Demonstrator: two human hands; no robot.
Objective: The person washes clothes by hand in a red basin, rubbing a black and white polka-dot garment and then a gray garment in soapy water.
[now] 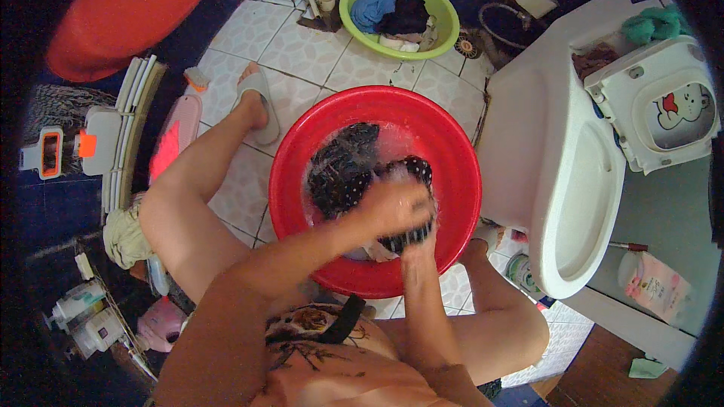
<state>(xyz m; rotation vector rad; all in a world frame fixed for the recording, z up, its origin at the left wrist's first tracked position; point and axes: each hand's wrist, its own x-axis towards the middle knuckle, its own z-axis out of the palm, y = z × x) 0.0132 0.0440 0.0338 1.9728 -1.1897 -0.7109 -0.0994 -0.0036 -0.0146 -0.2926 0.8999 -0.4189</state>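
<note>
Between my knees stands a red plastic basin (pixel 464 181) holding wet, dark clothes and soapy water. My left hand (pixel 395 206) is closed on a black polka-dot cloth (pixel 417 166), blurred by motion. Just below it, my right hand (pixel 421 246) grips the same cloth, which bunches up between the two hands. Left of the hands, a dark wet garment (pixel 344 161) with foam on it lies in the basin. A paler piece of cloth (pixel 382 251) shows under the hands, mostly hidden.
A green basin (pixel 447 39) with blue and black clothes stands beyond the red one. To the right is a white toilet (pixel 582 226) with its seat raised. A scrubbing brush (pixel 196 78) and a pink washboard-like board (pixel 186 113) lie on the left. White tiles (pixel 294 70) cover the floor.
</note>
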